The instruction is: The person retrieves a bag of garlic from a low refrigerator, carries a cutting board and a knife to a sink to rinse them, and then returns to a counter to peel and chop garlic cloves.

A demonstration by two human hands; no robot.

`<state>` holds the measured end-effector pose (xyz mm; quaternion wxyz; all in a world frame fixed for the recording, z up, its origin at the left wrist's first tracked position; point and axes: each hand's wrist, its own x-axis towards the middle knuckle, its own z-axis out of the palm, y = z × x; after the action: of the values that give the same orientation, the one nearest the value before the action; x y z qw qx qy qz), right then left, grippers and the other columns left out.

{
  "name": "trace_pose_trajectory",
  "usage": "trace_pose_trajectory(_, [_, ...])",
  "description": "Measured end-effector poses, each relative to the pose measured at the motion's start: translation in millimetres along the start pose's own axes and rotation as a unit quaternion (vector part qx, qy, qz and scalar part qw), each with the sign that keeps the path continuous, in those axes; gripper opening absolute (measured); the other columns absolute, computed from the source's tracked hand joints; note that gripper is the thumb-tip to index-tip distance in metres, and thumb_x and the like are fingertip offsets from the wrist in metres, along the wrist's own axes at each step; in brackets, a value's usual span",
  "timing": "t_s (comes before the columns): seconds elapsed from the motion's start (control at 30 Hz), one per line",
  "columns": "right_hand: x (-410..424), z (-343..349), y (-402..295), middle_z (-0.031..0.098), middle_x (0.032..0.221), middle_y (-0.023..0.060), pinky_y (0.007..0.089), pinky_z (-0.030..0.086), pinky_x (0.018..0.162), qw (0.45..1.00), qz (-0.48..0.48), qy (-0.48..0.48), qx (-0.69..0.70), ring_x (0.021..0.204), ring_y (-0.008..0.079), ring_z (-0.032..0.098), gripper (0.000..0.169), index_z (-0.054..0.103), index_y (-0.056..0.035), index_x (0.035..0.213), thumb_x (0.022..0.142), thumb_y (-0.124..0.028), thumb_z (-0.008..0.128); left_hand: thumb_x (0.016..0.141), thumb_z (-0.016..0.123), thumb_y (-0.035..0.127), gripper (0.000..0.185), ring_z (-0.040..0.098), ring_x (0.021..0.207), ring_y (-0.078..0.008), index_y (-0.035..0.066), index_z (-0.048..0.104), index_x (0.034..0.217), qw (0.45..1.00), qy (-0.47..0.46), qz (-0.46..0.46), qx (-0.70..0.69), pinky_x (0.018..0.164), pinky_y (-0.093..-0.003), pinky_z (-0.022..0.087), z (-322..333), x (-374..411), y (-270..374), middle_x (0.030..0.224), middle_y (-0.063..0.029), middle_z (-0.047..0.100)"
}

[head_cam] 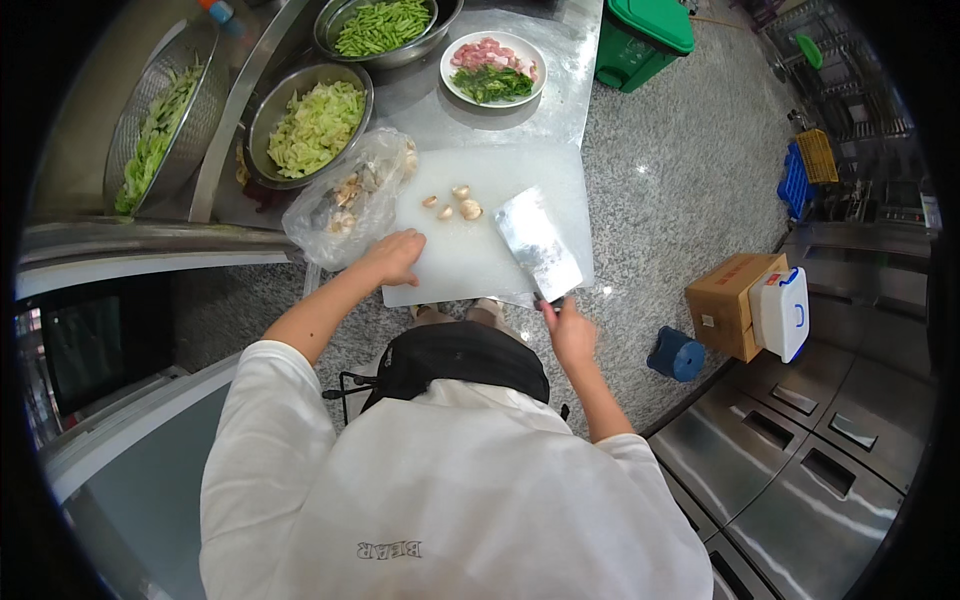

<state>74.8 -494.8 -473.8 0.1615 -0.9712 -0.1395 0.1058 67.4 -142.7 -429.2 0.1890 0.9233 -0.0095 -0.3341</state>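
My right hand point(572, 330) grips the dark handle of a broad cleaver point(538, 241). Its shiny blade lies over the right part of a white plastic cutting board point(480, 262). At the board's left edge, my left hand point(394, 255) rests with thumb and fingers apart, and nothing shows inside it. Several garlic cloves point(445, 212) sit near the middle of the board, beside a larger garlic piece point(470, 209), to the left of the blade. A clear plastic bag point(349, 199) with garlic and loose skins in it touches the board's left side.
Left of the bag stands a steel bowl of chopped cabbage point(316, 129); a bowl of cut green beans point(382, 27) is behind. A white plate point(459, 88) carries sliced meat and chopped greens. On the floor are a green bin point(637, 52), a blue stool point(676, 355) and a cardboard box point(724, 304).
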Motion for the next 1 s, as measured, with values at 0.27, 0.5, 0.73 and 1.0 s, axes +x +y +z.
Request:
trace_pose_trajectory(0.27, [6.0,-19.3,-4.3,0.06,0.063,0.0229,0.0457,0.046,0.056,0.975,0.052,-0.071,0.206,0.059,0.0395,0.062,0.049,0.059,0.0023,0.08,0.093,-0.044,0.054,0.066,0.082,0.022,0.048,0.054,0.106,-0.0314,0.006,0.052,0.099,1.0,0.002,0.004,0.027,0.086,-0.0416,0.046,11.4,6.2,-13.0,0.108,-0.0131,0.054])
trace_pose_trajectory(0.5, [7.7,-15.4,35.9,0.043,0.045,0.0005,0.0271,0.034,0.033,0.93,0.104,-0.068,0.346,0.034,0.0106,0.043,0.047,0.046,-0.0071,0.07,0.098,-0.044,0.045,0.079,0.068,0.018,0.036,0.055,0.11,-0.033,0.003,0.055,0.109,0.994,0.087,0.062,0.036,0.087,-0.0419,0.048,-13.2,46.9,48.5,0.118,-0.0164,0.055])
trace_pose_trajectory(0.73, [4.1,-31.4,24.6,0.043,0.045,0.0002,0.0265,0.034,0.033,0.906,0.145,-0.11,0.382,0.034,0.0102,0.043,0.047,0.046,-0.007,0.069,0.099,-0.043,0.045,0.079,0.056,0.009,0.017,0.054,0.1,-0.0264,0.008,0.056,0.096,0.931,0.279,0.205,0.117,0.078,-0.0386,0.049,8.3,103.8,110.1,0.102,-0.0093,0.053])
trace_pose_trajectory(1.0, [4.9,-15.3,24.1,0.054,0.058,0.0209,0.045,0.041,0.05,0.984,0.033,-0.008,0.172,0.052,0.0374,0.056,0.041,0.05,0.0024,0.081,0.088,-0.035,0.064,0.075,0.06,0.007,0.018,0.054,0.1,-0.0246,0.008,0.057,0.093,0.923,0.255,0.238,0.161,0.08,-0.0359,0.046,15.2,25.1,49.6,0.101,-0.0088,0.054])
